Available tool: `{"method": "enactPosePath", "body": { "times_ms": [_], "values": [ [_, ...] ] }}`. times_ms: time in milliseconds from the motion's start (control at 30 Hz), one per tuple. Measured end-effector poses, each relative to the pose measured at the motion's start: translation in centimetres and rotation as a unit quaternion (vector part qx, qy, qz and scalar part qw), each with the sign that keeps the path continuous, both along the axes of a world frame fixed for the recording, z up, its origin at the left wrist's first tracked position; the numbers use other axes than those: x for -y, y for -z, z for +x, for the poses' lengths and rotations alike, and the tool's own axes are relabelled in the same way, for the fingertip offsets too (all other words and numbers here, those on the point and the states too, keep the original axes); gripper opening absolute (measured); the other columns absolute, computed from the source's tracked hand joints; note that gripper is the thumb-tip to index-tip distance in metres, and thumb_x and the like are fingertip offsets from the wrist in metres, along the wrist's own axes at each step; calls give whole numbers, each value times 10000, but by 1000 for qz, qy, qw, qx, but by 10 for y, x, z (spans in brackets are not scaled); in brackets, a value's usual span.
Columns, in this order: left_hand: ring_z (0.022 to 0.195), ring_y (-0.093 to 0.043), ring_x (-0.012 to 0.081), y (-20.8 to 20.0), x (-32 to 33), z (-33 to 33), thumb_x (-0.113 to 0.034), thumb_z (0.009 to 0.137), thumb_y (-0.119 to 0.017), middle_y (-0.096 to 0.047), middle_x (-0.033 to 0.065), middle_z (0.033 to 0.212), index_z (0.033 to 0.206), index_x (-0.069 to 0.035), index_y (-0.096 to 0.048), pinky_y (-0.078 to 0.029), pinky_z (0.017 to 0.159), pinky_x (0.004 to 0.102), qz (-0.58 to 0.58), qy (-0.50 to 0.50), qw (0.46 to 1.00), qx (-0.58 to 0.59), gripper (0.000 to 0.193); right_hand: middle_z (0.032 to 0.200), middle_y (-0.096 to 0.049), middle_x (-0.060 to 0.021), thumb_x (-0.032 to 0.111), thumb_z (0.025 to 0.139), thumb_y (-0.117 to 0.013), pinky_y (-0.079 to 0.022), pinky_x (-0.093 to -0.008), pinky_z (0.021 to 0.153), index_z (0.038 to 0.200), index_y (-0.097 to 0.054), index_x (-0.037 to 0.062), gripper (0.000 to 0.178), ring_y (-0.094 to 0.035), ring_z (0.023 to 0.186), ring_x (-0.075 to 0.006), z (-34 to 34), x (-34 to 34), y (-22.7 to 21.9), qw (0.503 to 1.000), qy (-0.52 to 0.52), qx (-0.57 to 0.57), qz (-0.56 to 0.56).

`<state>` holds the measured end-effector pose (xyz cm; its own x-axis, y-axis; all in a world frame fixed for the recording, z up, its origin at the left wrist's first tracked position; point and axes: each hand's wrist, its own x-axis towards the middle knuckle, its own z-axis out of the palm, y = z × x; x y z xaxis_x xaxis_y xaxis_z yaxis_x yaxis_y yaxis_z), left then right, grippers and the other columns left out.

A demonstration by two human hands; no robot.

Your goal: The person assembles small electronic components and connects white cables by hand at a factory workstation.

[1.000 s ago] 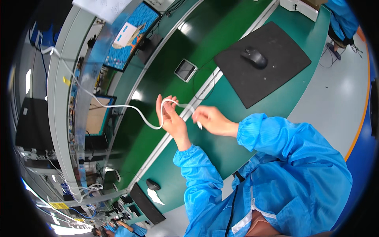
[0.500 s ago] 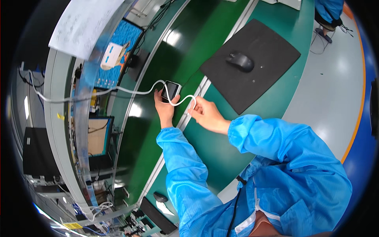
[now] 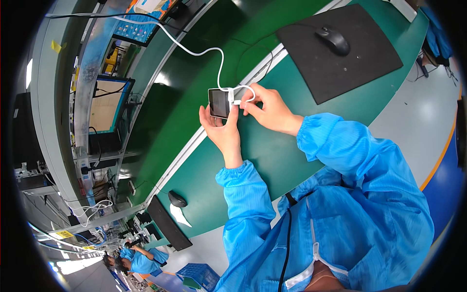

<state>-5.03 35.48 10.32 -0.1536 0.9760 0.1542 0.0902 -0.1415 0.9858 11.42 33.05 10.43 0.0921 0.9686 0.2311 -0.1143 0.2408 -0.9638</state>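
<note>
Lifted inside near edge of table (image 3: 301, 155): one white-rimmed, dark-screened device (image 3: 219, 104), left hand (image 3: 225, 135) gripping; one white cable (image 3: 222, 58), right hand (image 3: 270, 110) pinching.

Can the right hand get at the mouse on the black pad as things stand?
Probably yes: nothing visible stands between the right hand and the mouse, though its fingers hold the white cable near one end.

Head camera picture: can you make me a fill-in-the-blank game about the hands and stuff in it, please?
1. The hand supporting the small device is the person's ____ one.
2. The right hand pinches a cable whose colour is ____.
3. On the big black pad sits a computer ____.
4. The colour of both sleeves is ____.

Missing words: left; white; mouse; blue.
</note>
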Motion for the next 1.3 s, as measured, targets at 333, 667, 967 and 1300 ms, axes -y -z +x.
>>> {"method": "enactPosePath", "body": {
  "times_ms": [333, 667, 967, 1300],
  "values": [
    [1456, -512, 333, 4, 3, 2, -25, 849, -896, -471, 235, 1566, 1651, 80, -199, -414, 1232, 444, 15, 38, 998, -42, 1067, 895, -729, -91, 59, 1006, -708, -502, -352, 619, 984, -593, 15, 124, -680, 751, -194, 4, 4, 7, 989, 42, 129, 57],
    [1431, -544, 323, 0, 2, -1, 2, 826, -900, -488, 246, 1559, 1629, 103, -254, -423, 1234, 431, 5, 40, 999, -21, 1035, 882, -734, -131, 8, 985, -665, -566, -397, 662, 994, -593, -6, 74, -753, 800, -253, 5, 1, 7, 999, 10, 41, -22],
    [1441, -521, 304, -3, 9, 8, -28, 834, -907, -465, 237, 1580, 1642, 73, -239, -416, 1239, 421, 22, 7, 999, 23, 1053, 988, -728, -116, 48, 985, -732, -572, -368, 765, 1052, -617, 6, 140, -738, 878, -201, 21, -2, -17, 996, -21, 36, -77],
    [1495, -476, 325, -6, 9, 7, -45, 870, -891, -416, 229, 1633, 1661, 45, -221, -382, 1269, 442, 3, 16, 999, 44, 1040, 1469, -564, -142, 326, 841, -892, -489, -477, 1110, 1424, -613, 90, 688, -556, 1357, -355, 224, 24, -18, 749, 389, 528, 94]
  ]
}}
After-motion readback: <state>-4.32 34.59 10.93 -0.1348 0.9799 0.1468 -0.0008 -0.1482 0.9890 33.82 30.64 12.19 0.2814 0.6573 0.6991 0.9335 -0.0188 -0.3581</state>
